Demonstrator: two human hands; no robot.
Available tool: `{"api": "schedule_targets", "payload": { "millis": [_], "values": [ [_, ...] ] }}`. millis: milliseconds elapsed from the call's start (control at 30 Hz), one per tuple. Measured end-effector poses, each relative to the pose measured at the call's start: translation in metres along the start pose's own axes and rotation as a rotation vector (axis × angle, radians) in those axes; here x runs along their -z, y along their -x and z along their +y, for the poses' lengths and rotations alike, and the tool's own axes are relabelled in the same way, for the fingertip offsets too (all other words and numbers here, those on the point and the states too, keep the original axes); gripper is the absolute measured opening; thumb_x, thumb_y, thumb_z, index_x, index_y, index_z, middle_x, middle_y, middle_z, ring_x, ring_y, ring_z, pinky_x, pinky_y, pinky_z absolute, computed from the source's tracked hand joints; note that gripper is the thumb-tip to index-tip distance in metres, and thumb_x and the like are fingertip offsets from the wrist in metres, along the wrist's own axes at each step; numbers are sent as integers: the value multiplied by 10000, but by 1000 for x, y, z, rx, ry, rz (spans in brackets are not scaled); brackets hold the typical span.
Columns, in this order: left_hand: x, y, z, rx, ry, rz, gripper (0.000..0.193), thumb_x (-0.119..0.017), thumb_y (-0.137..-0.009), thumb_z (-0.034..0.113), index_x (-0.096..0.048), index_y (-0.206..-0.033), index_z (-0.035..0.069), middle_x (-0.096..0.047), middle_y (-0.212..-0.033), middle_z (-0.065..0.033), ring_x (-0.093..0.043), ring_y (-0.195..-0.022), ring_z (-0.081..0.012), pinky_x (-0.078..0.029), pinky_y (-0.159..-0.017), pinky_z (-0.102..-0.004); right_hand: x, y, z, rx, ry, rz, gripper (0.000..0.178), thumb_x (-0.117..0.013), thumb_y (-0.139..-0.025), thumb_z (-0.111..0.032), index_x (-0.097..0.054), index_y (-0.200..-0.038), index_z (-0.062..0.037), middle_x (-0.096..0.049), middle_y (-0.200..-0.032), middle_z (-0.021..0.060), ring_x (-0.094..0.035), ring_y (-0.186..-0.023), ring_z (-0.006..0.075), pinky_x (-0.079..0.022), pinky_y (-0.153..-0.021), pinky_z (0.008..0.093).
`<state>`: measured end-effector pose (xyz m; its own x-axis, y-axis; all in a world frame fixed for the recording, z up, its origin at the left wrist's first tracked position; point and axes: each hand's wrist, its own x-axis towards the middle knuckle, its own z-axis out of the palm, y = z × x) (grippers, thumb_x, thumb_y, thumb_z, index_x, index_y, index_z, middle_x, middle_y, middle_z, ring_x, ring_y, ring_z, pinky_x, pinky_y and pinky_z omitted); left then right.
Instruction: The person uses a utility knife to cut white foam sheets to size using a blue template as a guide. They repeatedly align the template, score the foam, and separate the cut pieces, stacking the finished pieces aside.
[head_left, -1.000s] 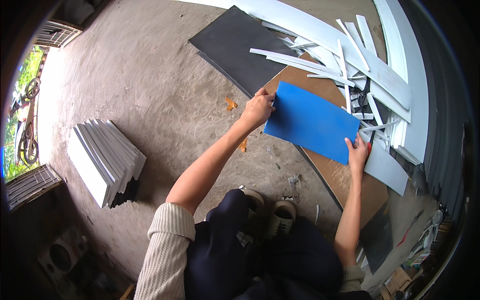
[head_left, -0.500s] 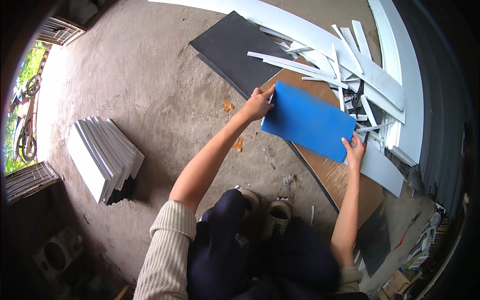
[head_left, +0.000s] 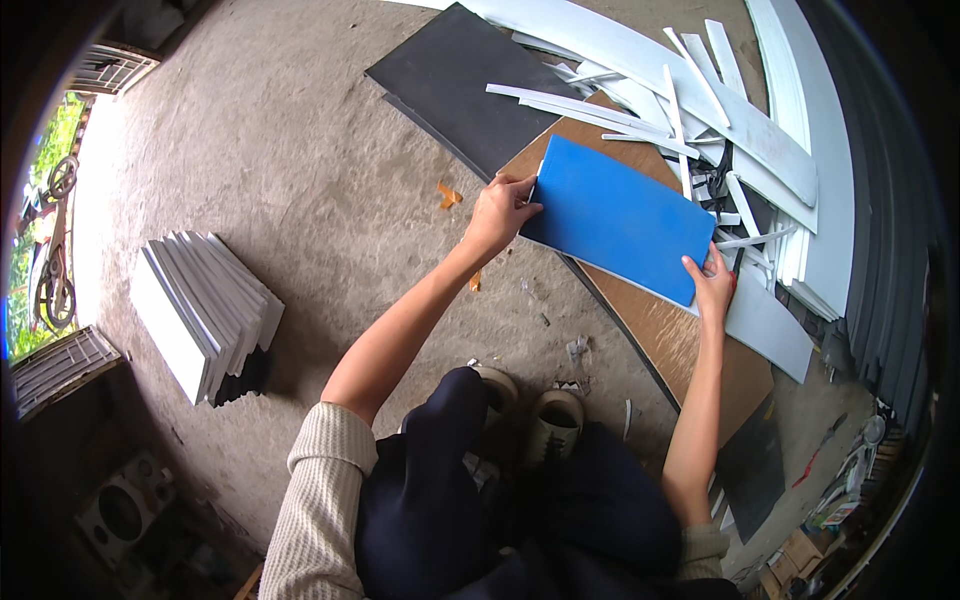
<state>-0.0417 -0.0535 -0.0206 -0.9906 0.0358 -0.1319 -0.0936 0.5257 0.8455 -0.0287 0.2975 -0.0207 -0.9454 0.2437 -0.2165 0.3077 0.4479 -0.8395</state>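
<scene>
The blue sheet (head_left: 622,218) is between the hands, over the brown board (head_left: 655,335); whether they touch is unclear. The left hand (head_left: 502,213) grips its left edge, the right hand (head_left: 712,287) its near right corner. The left forearm (head_left: 408,335) slants right; the right forearm (head_left: 697,425) points nearly straight away. The sheet's underside is hidden.

You are in a place which looks like a small workshop or garage, because around you there are a rough concrete floor (head_left: 330,130), a heap of white strips (head_left: 745,127), a stack of white panels (head_left: 205,315), and a barred gate (head_left: 65,370) beside outdoor greenery (head_left: 52,148).
</scene>
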Motion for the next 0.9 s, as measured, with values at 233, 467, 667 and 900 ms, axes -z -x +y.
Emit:
{"api": "schedule_targets", "payload": {
  "millis": [233, 467, 667, 900],
  "values": [
    [5, -3, -4, 26, -29, -11, 407, -680, -720, 118, -583, -1112, 60, -587, -1005, -103, -619, -860, -212, -497, -756, -311, -3, 2, 0, -11, -32, -15, 646, -708, -718, -98, -388, -1264, 32, -620, -950, 169, -611, -828, 166, -477, -704, 245],
    [-2, -4, -3, 97, -91, 25, 399, -689, -684, 123, -607, -1072, 73, -578, -1037, -113, -615, -845, -235, -485, -758, -313, 0, 0, -2, -26, 131, -3, 586, -687, -739, -147, -439, -1257, -33, -626, -943, 159, -608, -811, 158, -470, -713, 259],
    [2, -8, -13, 77, -89, -13, 424, -688, -709, 129, -587, -1120, 104, -580, -1030, -103, -633, -802, -214, -495, -707, -317, 9, 0, -8, -139, -15, -111, 606, -643, -756, -41, -392, -1306, -88, -624, -955, 124, -593, -821, 132, -462, -723, 247],
    [-3, -10, -6, 87, -19, -36, 440, -679, -717, 100, -569, -1142, 89, -563, -1041, -80, -615, -777, -171, -481, -695, -277, 18, -1, 6, -120, -7, -96, 630, -666, -720, -18, -413, -1292, -93, -631, -878, 108, -599, -791, 123, -468, -713, 246]
  ]
}}
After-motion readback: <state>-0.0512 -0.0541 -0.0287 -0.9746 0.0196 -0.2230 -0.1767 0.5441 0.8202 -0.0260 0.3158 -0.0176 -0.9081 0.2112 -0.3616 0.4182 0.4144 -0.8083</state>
